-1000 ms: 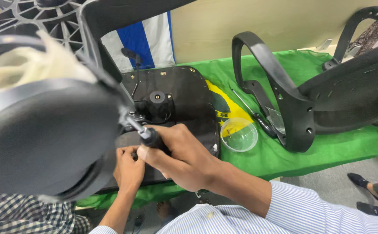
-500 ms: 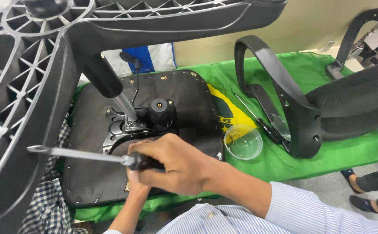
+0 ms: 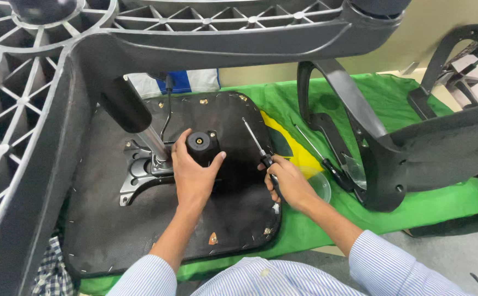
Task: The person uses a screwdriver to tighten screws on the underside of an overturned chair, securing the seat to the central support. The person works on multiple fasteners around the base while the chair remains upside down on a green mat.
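Observation:
An upturned black chair seat [image 3: 113, 219] lies on a green cloth, its metal tilt mechanism [image 3: 140, 172] bolted on. My left hand [image 3: 192, 172] rests on the mechanism, fingers around a round black knob [image 3: 200, 143]. My right hand [image 3: 285, 181] is closed on a screwdriver [image 3: 256, 143], its shaft pointing up and away over the seat's right side. A black star-shaped chair base [image 3: 41, 98] on a gas-lift column [image 3: 121, 104] stands over the seat and fills the top and left.
The green cloth [image 3: 425, 203] covers the table. A black armrest frame [image 3: 359, 137] stands at the right with a second screwdriver [image 3: 326, 164] and a clear round dish [image 3: 322, 186] beside it. A chair back part [image 3: 458, 137] lies far right.
My right hand swung the screwdriver from pointing left across the seat to the seat's right side. My left hand came out from under it and settled on the knob. The chair base rose higher.

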